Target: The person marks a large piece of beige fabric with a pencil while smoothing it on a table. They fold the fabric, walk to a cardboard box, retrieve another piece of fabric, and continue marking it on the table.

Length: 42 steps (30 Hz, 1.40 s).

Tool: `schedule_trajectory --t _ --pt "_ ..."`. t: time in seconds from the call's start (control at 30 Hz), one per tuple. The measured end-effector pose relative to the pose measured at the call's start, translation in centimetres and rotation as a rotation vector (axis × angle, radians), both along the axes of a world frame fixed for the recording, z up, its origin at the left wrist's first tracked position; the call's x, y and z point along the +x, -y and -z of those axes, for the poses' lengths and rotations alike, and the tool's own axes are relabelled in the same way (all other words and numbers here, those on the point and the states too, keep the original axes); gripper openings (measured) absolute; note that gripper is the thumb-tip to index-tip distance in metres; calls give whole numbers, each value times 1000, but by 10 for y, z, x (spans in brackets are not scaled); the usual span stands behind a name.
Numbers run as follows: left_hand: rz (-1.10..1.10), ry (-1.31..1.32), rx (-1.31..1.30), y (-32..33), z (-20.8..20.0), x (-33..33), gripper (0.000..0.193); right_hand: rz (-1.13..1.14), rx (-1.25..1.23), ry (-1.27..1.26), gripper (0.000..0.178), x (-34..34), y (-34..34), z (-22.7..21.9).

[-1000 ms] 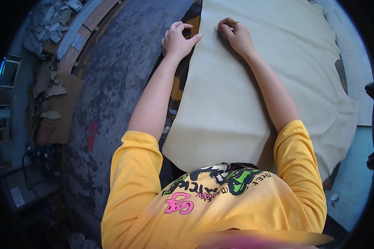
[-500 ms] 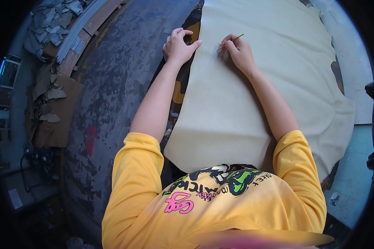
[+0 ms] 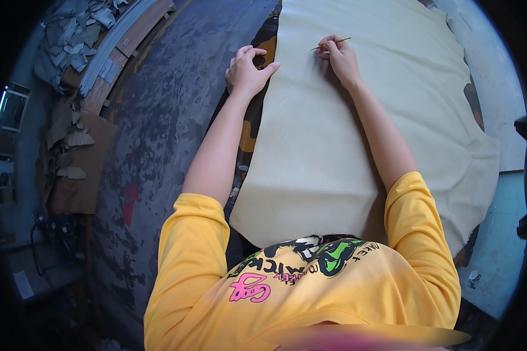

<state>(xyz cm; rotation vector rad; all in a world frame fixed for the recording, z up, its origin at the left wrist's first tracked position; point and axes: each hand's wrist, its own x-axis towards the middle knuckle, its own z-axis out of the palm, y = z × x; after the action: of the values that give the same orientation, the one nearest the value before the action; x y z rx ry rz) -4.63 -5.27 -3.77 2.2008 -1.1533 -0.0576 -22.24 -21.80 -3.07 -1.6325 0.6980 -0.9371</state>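
Observation:
A large cream leather hide (image 3: 310, 158) lies spread in front of me, with slight creases and an uneven outline. My right hand (image 3: 338, 58) is over its upper part, pinching a thin yellowish pen-like stick (image 3: 344, 40) between thumb and fingers. The stick lies nearly level, its thin tip pointing left; whether that tip touches the leather I cannot tell. At the hide's left edge is my left hand (image 3: 249, 73), thumb stretched to the edge and fingers loosely bent and apart, holding nothing.
Dark, brown-patterned material (image 3: 247, 137) shows under the hide's left edge. Left of it is a worn dark tabletop (image 3: 158, 117) with a red mark. Leather scraps (image 3: 76, 38) and long boards (image 3: 120, 50) lie at far left. A pale surface (image 3: 486, 70) runs along the right.
My right hand has moved up and slightly right over the hide, and the stick now lies flatter. My left hand has shifted slightly left and down along the edge.

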Motion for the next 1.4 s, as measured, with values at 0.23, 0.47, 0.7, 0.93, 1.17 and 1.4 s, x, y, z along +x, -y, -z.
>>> schedule_trajectory --t 0.23,0.47,0.7,0.93,1.17,1.4 --pt "10 2 -9 -1 -1 0 52 -15 -290 -242 26 4 16 10" --pt "7 7 8 -2 -4 -1 52 46 -141 -37 27 24 54 10" --pt "8 -9 -15 -2 -2 -2 50 170 -384 -305 28 24 50 9" --pt "14 -12 -14 -2 -2 -2 51 229 104 282 23 -26 65 7" --pt "18 28 -9 0 -1 -1 50 683 98 363 21 -157 126 6" --pt "23 36 -18 0 0 0 51 368 -158 68 24 -180 123 27"
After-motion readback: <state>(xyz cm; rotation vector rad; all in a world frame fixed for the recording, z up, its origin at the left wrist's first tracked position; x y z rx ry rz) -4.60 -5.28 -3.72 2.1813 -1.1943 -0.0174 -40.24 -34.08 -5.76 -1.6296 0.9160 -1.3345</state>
